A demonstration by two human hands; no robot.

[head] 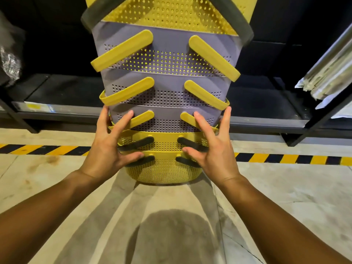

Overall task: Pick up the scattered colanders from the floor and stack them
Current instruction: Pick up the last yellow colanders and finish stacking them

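Note:
A tall stack of nested colanders (165,88) stands on the concrete floor in front of me. Its lower ones are yellow with dark handles (163,170). Above them sit grey ones with yellow handles, and a yellow one with a dark rim (167,14) is on top. My left hand (112,147) is pressed against the stack's lower left side, fingers spread. My right hand (211,147) rests on the lower right side, fingers also spread. Both hands touch the stack without closing around it.
A dark metal shelf rack (76,111) runs behind the stack, low to the floor. Wrapped packages (327,73) lie on the rack at right, and a crumpled plastic bag (9,60) at left. A yellow-black hazard stripe (285,159) crosses the floor.

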